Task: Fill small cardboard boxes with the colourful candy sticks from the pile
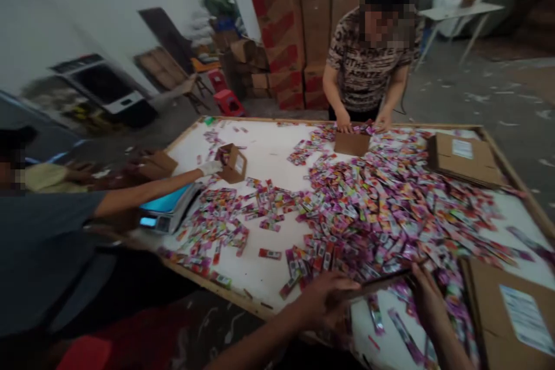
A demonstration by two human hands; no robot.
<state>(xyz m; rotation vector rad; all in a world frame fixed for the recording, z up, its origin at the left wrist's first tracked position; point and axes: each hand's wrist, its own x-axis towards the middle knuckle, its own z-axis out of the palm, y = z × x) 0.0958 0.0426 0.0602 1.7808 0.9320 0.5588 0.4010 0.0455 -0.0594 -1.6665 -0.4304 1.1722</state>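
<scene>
Between my two hands is a brown cardboard piece (385, 282), seen almost edge-on and blurred; whether it is a folded box or an open one I cannot tell. My left hand (327, 299) grips its left end, fingers closed over the edge. At its right end my right hand (427, 292) holds on with thumb and fingers. Under and beyond it spreads a heap of small purple and pink printed packets (381, 214) on the white tabletop (264, 272). Close to my right hand lies a stack of flat cardboard boxes (489, 300) with a white label.
Across the table a person (368, 63) handles a cardboard box (352, 143). A gloved hand (210, 168) from the left touches another small box (234, 163). A scale (169, 211) stands at the left edge. More flattened boxes (466, 159) lie back right; a wooden rim (520, 185) borders the table.
</scene>
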